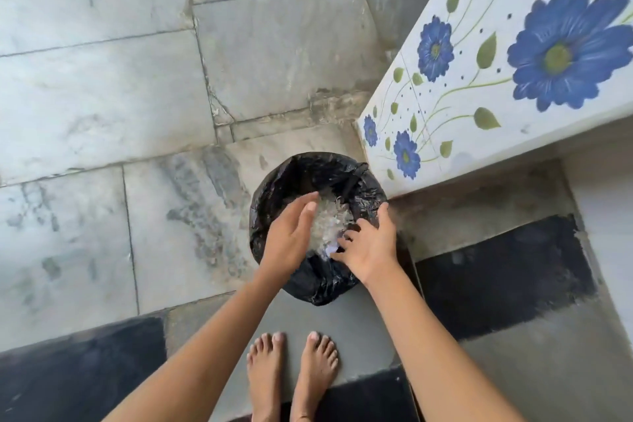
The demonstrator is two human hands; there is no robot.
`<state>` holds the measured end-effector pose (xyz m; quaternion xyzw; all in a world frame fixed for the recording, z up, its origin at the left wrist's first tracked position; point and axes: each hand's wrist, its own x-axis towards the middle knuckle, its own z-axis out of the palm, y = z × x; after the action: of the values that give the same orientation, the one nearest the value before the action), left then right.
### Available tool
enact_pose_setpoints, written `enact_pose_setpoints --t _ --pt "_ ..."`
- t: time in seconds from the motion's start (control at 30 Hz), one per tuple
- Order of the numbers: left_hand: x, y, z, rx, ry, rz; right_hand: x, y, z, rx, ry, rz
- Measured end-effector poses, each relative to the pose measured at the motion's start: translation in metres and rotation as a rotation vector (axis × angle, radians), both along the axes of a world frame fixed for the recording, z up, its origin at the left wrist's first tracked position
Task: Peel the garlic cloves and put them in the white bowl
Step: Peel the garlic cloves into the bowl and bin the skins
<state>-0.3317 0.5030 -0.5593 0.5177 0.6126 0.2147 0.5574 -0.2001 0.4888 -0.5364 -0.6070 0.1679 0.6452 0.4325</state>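
Head view, looking straight down: a small bin lined with a black plastic bag [281,178] stands on the floor, with 2 bare arms reaching over it.

The left hand [291,236] hovers over the left side of the bin, turned edge-on. Its fingers are straight and pressed together, the palm faces the middle of the bin, and it holds nothing. The right hand [371,247] is over the right rim, palm down, with its fingers spread and pointing toward the left hand; nothing is pinched in it.

A heap of pale, papery garlic peel [329,221] lies in the bag between the 2 hands. A small white scrap [330,251] lies just beside the right fingertips.

The bin stands near the corner of a white tiled ledge [455,113] printed with blue flowers, green leaves and thin stems. The floor [102,79] is grey-white marble slabs with dark joints. A black strip [496,271] runs to the right of the bin. The left foot [265,363] and the right foot [318,360], both bare, stand side by side on a grey patch below the bin, toes pointing toward it.
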Motion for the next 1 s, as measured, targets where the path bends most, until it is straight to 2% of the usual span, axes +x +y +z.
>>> enact_pose_setpoints --t 0.07,0.13,0.2,0.23,0.3,0.33,0.4,0.43,0.47,0.53,0.6,0.67,0.73,0.83,0.9,1.0 --pt "0.013 -0.016 0.012 0.085 -0.16 -0.009 -0.001 0.0 -0.004 -0.007 0.043 -0.011" --pt "0.028 -0.035 0.018 0.185 -0.252 -0.168 -0.005 0.002 -0.003 -0.005 0.132 -0.037" --pt "0.033 -0.047 -0.005 0.192 -0.159 -0.383 -0.004 0.001 -0.004 -0.002 0.14 -0.024" --pt "0.032 -0.044 -0.018 0.125 -0.053 -0.405 -0.001 -0.002 -0.004 -0.007 0.13 -0.023" --pt "0.031 -0.029 -0.03 -0.16 0.218 -0.263 0.004 -0.008 -0.001 0.042 0.144 -0.04" --pt "0.032 -0.023 -0.025 -0.184 0.235 -0.168 0.007 -0.01 0.002 0.063 0.139 -0.048" --pt "0.044 -0.019 0.0 0.018 -0.024 -0.087 0.011 -0.012 0.003 0.069 0.12 -0.059" --pt "0.049 -0.02 0.011 0.097 -0.155 -0.17 0.011 -0.012 0.003 0.071 0.112 -0.063" --pt "0.053 -0.027 0.014 0.141 -0.204 -0.297 0.01 -0.011 0.006 0.073 0.1 -0.06" --pt "0.045 -0.036 -0.005 0.087 -0.085 -0.379 0.006 -0.01 0.013 0.099 0.119 -0.03" --pt "0.033 -0.026 -0.014 -0.077 0.121 -0.257 0.006 -0.012 0.026 0.153 0.107 -0.004" --pt "0.027 -0.015 0.001 -0.067 0.167 -0.194 0.007 -0.018 0.041 0.188 -0.056 0.087" --pt "0.024 -0.005 0.038 0.013 0.139 -0.191 0.008 -0.024 0.061 0.174 -0.362 0.217" --pt "0.02 -0.002 0.117 0.107 0.167 -0.211 0.013 -0.03 0.109 0.205 -0.822 0.542" --pt "0.015 -0.005 0.18 0.163 0.216 -0.231 0.018 -0.037 0.162 0.195 -1.002 0.642" --pt "0.008 -0.019 0.275 0.274 0.241 -0.267 0.017 -0.061 0.254 0.253 -1.193 0.661"
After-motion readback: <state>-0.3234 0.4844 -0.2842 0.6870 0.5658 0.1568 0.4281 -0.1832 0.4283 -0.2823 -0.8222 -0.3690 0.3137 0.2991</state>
